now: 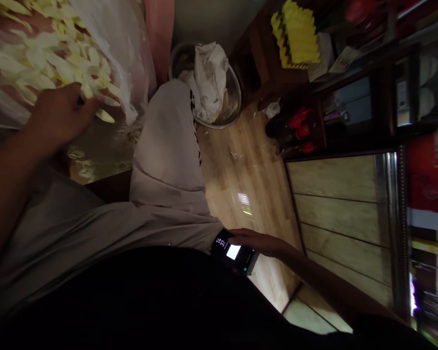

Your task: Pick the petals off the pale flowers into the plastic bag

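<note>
At the right hand point(255, 240), apparently one lit phone point(232, 252).

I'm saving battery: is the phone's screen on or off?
On: the phone in the right hand shows lit digits and a white patch.

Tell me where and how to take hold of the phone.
Take the phone by its opposite edges, probably coming from the person's right, where the right grip reaches partly over it. It is a flat slab with its lit screen facing up, so the edges seem the better hold; the black top crowds its near side.
</note>
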Motion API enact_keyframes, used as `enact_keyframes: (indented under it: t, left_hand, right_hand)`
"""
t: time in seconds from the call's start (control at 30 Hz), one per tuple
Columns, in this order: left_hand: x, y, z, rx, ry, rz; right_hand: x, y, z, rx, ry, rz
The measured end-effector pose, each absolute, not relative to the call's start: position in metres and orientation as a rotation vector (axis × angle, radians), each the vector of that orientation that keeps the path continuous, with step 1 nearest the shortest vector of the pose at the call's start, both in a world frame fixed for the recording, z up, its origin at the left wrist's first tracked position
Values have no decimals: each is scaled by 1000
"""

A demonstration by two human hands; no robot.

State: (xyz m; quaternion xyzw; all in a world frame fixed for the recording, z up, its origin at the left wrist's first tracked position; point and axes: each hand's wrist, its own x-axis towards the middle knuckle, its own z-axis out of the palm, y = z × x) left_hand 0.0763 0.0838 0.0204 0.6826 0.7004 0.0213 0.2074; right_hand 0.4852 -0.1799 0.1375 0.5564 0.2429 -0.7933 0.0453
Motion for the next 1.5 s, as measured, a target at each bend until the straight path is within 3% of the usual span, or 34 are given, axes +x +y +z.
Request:
enact_keyframes:
  t: [0.57,0.87,1.13,1.37,1.5]
  left_hand:
    - [77,82,22,1928,1924,158]
    - [74,82,17,1952,1891,221]
    - [68,85,8,1946,1870,211]
    - [67,86,8,1912,1822,220]
    - [65,87,7,1884,1863,220]
  right_hand:
    - [483,-186,133,1722,684,-2524]
    - [471,-187,132,1710,536,-2735]
    - [450,-199,131,1915,419,-2809]
    - [424,-206,124,2118,444,-2766]
    - [435,-204,127,1982,582,-2756]
